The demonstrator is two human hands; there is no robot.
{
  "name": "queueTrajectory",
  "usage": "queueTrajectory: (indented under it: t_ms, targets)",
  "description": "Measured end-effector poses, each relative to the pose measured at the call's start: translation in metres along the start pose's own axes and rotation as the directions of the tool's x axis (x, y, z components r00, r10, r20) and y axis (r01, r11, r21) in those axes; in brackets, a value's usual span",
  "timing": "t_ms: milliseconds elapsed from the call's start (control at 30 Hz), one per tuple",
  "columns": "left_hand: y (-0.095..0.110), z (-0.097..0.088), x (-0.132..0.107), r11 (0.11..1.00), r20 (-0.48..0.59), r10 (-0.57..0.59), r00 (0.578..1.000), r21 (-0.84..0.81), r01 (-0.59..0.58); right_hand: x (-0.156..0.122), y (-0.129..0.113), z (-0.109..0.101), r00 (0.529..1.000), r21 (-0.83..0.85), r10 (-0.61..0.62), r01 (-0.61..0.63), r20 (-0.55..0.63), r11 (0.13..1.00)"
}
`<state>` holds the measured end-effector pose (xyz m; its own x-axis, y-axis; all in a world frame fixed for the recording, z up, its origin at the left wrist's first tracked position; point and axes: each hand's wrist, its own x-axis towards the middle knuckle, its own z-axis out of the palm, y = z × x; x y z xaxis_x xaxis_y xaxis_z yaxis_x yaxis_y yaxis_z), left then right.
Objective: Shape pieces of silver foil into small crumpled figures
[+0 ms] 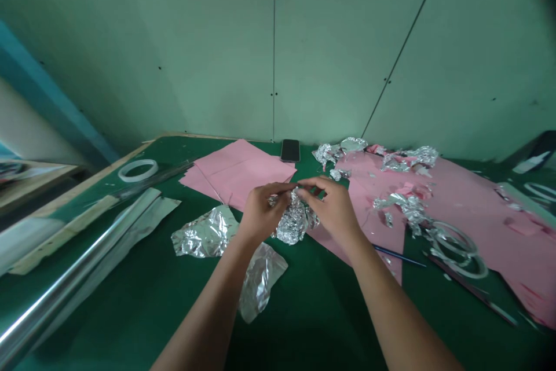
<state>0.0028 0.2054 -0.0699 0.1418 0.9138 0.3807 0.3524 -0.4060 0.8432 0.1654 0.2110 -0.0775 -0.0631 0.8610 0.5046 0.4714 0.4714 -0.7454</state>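
A crumpled wad of aluminium foil (pixel 292 221) sits under and between my hands, just above the green mat (pixel 304 324). My left hand (pixel 263 212) and my right hand (pixel 330 209) both pinch at its top edge, their fingertips nearly meeting. A thin dark sliver shows at the left fingertips, too small to name. Near my left forearm lie two loose crinkled foil sheets (pixel 206 234) (pixel 260 281). A pink paper sheet (pixel 237 174) lies beyond my left hand, and another (pixel 434 209) spreads out to the right.
A black phone (pixel 290 150) lies by the back wall. Foil scraps (pixel 410 158) lie on the pink paper. Clear plastic rings (pixel 138 170) (pixel 456 249) lie at both sides, with a blue pen (pixel 399 255) near the right arm. A long steel rod (pixel 65 284) runs along the left.
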Motion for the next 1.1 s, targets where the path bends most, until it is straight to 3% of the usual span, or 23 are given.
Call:
queueTrajectory:
  t_ms: [133, 333, 433, 533, 667, 1000, 1100]
  targets:
    - [-0.0005, -0.0008, 0.0007, 0.999, 0.027, 0.040, 0.999, 0.005, -0.040, 0.0000, 0.0015, -0.0013, 0.999, -0.045, -0.046, 0.046, -0.008, 0.998]
    - [-0.0066, -0.0011, 0.0030, 0.998, -0.017, -0.058, 0.998, -0.033, 0.057, 0.0006, 0.0034, -0.0017, 0.995, 0.005, -0.030, 0.029, 0.090, 1.000]
    - [-0.0061, -0.0014, 0.0020, 0.999, -0.005, 0.035, 0.999, 0.039, -0.034, 0.0006, 0.0014, -0.0019, 0.997, 0.073, 0.022, -0.027, 0.068, 0.997]
    - [-0.0043, -0.0012, 0.0004, 0.963, 0.012, 0.148, 0.989, 0.224, -0.147, 0.0005, -0.0019, -0.0031, 0.998, 0.104, 0.065, -0.066, 0.010, 0.992]
    - [-0.0039, -0.0009, -0.0004, 0.905, -0.010, 0.193, 0.981, 0.388, -0.174, 0.0008, -0.0045, -0.0046, 0.995, 0.108, 0.097, -0.100, 0.030, 0.989]
    - [-0.0090, -0.0055, 0.0030, 0.891, -0.007, 0.287, 0.958, 0.369, -0.264, 0.0010, -0.0022, -0.0046, 0.995, 0.124, 0.083, -0.089, 0.056, 0.988]
    - [-0.0087, -0.0052, 0.0038, 0.894, -0.030, 0.273, 0.961, 0.377, -0.242, 0.0006, -0.0020, -0.0051, 0.994, 0.129, 0.064, -0.075, 0.086, 0.989]
